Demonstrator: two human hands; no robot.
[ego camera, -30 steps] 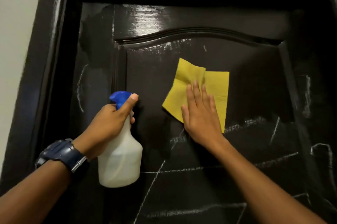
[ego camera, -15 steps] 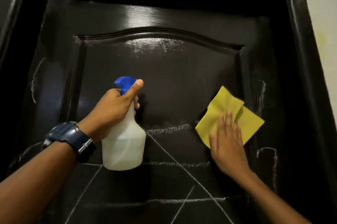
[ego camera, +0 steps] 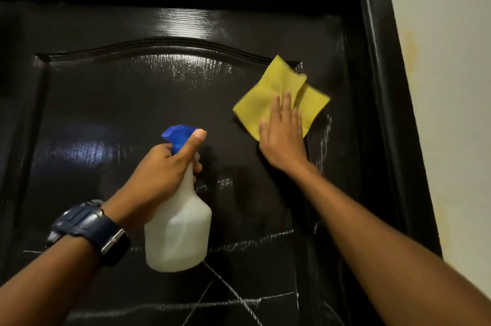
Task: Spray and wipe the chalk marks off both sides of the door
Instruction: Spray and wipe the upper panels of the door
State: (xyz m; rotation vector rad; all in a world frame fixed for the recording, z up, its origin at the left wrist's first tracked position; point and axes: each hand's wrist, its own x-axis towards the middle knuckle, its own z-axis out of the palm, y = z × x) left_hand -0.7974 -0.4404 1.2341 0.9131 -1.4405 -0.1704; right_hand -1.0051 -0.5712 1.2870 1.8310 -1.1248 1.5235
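Right now, flat right hand (ego camera: pixel 283 137) with straight fingers (ego camera: pixel 286 102) pressing folded yellow cloth (ego camera: pixel 276 92) against glossy black panelled door (ego camera: pixel 132 102). Smeared vertical chalk streak (ego camera: pixel 325 139) just right of fingers, long axis up-down; more lines below. Left hand (ego camera: pixel 159 174) gripping white spray bottle (ego camera: pixel 178 230). Door's other side hidden.

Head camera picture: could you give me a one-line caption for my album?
Right hand presses a yellow cloth flat on the dark door; left hand holds a spray bottle.
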